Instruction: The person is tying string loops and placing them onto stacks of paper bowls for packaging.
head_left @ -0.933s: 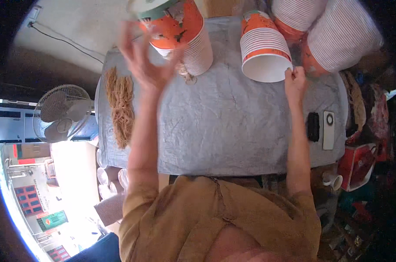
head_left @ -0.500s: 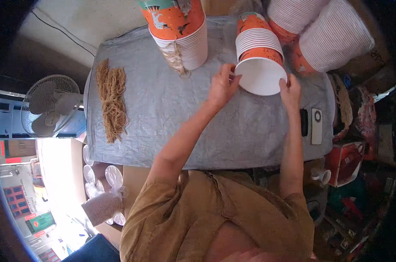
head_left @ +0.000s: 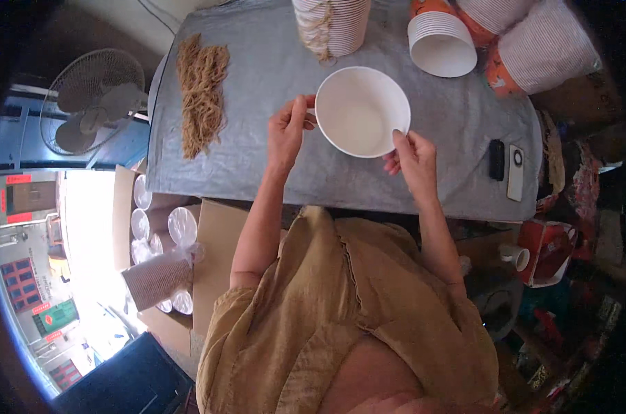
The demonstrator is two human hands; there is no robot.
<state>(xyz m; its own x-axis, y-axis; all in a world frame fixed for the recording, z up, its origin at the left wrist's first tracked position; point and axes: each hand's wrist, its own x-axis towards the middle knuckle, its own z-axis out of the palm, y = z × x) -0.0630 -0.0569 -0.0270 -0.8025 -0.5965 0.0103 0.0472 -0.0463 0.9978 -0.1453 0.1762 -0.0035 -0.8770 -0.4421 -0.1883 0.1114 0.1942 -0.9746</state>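
Note:
A round paper bucket (head_left: 361, 114), white inside, is tipped so its open mouth faces me above the table's middle. My right hand (head_left: 415, 157) pinches its lower right rim, thumb on the inside and fingers outside. At the bucket's left side is my left hand (head_left: 290, 131), fingers closed around a small pale edge there; the bucket hides part of those fingers. Farther right lies a short stack of similar buckets (head_left: 442, 45), orange outside, its mouth toward me. A tall stack of white-rimmed buckets (head_left: 340, 27) with fibrous twine (head_left: 320, 31) down its side stands at the back.
A bundle of brown twine (head_left: 201, 96) lies on the left of the grey-covered table (head_left: 264, 62). Larger bucket stacks (head_left: 551, 48) crowd the back right. A black object (head_left: 496, 160) and a white phone-like object (head_left: 515, 172) lie near the right edge. A fan (head_left: 95, 103) stands left.
The bucket has come away from the short stack, moving left and toward me in both hands. The view has shifted, so the table and stacks sit higher in the picture.

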